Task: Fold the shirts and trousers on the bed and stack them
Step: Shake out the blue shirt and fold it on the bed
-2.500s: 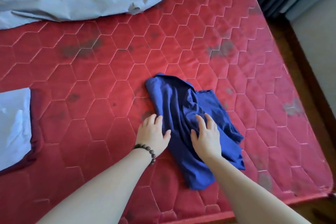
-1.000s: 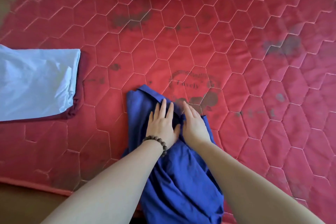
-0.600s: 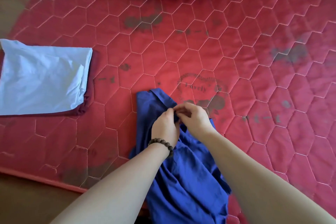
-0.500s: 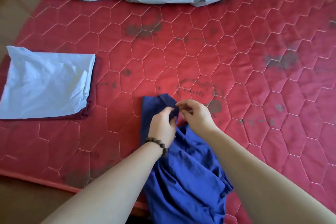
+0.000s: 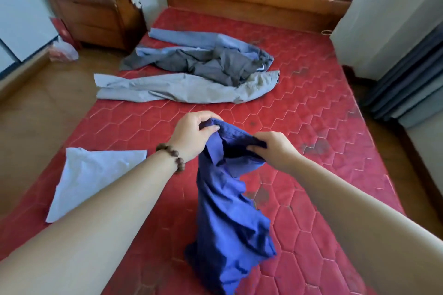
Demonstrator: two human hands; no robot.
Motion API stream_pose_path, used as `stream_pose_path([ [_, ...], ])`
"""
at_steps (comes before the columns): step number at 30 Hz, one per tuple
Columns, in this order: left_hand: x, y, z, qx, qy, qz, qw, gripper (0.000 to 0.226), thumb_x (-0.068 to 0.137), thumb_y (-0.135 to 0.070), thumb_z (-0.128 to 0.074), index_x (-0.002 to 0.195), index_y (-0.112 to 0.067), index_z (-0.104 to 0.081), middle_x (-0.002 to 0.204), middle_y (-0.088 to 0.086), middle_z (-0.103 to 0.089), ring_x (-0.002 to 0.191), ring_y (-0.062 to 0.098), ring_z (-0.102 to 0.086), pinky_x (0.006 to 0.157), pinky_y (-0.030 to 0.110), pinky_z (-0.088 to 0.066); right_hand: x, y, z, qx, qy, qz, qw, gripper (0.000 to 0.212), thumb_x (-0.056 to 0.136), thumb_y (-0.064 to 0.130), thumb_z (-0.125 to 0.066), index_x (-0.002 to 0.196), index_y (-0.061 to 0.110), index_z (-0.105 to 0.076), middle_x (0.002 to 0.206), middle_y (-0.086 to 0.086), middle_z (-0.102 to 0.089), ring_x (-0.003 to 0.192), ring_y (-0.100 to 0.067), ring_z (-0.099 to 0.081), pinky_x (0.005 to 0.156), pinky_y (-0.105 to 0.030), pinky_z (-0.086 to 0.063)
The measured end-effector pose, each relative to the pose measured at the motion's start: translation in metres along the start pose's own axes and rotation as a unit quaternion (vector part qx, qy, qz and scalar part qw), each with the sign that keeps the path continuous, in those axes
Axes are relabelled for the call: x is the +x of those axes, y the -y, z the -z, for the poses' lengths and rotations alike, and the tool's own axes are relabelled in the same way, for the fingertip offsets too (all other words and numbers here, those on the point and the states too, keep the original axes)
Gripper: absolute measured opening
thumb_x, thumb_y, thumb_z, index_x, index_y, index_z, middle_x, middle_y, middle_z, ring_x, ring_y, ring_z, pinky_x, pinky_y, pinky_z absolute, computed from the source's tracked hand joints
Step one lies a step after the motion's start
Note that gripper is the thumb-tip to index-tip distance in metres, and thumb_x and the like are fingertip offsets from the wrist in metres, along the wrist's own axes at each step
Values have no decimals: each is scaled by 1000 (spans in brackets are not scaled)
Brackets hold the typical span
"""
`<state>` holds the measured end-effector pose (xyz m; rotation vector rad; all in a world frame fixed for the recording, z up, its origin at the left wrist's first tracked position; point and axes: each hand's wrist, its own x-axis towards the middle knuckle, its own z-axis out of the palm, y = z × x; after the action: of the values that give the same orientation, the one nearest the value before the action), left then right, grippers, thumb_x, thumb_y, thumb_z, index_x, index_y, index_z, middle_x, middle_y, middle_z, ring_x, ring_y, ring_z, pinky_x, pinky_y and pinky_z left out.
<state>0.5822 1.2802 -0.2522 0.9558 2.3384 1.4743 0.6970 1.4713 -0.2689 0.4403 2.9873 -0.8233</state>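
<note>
- Left hand [image 5: 191, 135]: pinches the top edge of the blue shirt [image 5: 227, 211]
- Right hand [image 5: 275, 151]: grips the same edge
- Shirt: hangs over the red mattress [image 5: 323, 115]
- Folded pale cloth [image 5: 93, 175]: lies left
- Grey trousers [image 5: 187, 86]: lie unfolded beyond

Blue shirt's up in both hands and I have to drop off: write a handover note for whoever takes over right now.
Left hand and right hand each pinch the top edge of the blue shirt, which hangs lifted and crumpled, not yet folded.
Done: a light blue folded garment lies at the left edge of the red mattress.
Left: fold the blue shirt and stack it on the folded one; then the grey trousers and the dark grey clothes heaped behind them, all unfolded at the far end.
</note>
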Motion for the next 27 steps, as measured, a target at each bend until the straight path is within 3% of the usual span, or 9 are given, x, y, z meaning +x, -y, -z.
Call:
stream_pose_path([
  [3,17,-46,41,11,-28,-23,999,15,87,-2,-64,95,-11,-71,88,5,-69,82,12,-58,74,17,-43,-8,31,56,-19,-43,-1,999,20,88,18,-64,77,1,-59,69,-10,-55,69,-25,-46,66,-37,-35],
  [6,28,-93,82,41,-65,-72,994,6,86,-6,-65,91,-7,-69,85,5,-67,81,16,-58,68,21,-39,-20,62,105,-35,-74,-15,996,17,89,19,-61,79,5,-61,69,-7,-55,69,-24,-47,61,-35,-31],
  [10,36,-151,131,97,-78,-133,983,16,89,-16,-65,90,0,-65,87,12,-67,81,22,-58,64,25,-34,-34,109,165,-12,-149,-16,989,18,91,17,-55,75,7,-57,70,-8,-57,67,-23,-47,56,-32,-27],
  [13,39,-193,167,124,-87,-169,974,19,93,-20,-59,97,-1,-62,91,14,-66,87,27,-58,74,32,-38,-42,151,207,15,-212,-9,977,19,93,15,-48,87,2,-61,79,-12,-64,74,-25,-53,62,-33,-32],
  [16,39,-226,198,100,-104,-206,968,10,95,-16,-56,100,-8,-60,86,1,-62,83,21,-58,72,27,-40,-50,192,242,66,-270,2,961,23,94,15,-43,90,5,-64,84,-8,-66,81,-24,-56,69,-33,-39],
  [19,36,-251,224,83,-121,-222,964,5,96,-15,-54,93,-12,-58,76,-7,-58,70,11,-53,58,14,-37,-60,226,271,67,-304,24,950,27,95,20,-44,90,1,-64,84,-11,-67,82,-24,-56,68,-33,-39],
  [22,33,-272,244,84,-120,-218,965,10,97,-16,-52,88,-19,-56,78,-9,-58,71,3,-52,59,11,-36,-75,248,295,68,-287,43,955,49,96,42,-47,90,-4,-61,72,-14,-55,74,-20,-49,65,-35,-39],
  [24,31,-283,253,75,-114,-216,967,12,98,-16,-49,88,-16,-56,77,-8,-57,71,4,-52,61,15,-37,-87,258,311,70,-246,53,965,69,85,66,-48,93,-2,-61,73,-12,-54,72,-17,-50,67,-36,-42],
  [27,28,-293,258,65,-111,-206,970,16,101,-16,-45,98,-6,-57,82,-2,-57,78,14,-54,70,26,-38,-102,271,328,2,-191,91,977,59,69,66,-62,102,17,-66,91,3,-69,86,-14,-63,79,-32,-49],
])
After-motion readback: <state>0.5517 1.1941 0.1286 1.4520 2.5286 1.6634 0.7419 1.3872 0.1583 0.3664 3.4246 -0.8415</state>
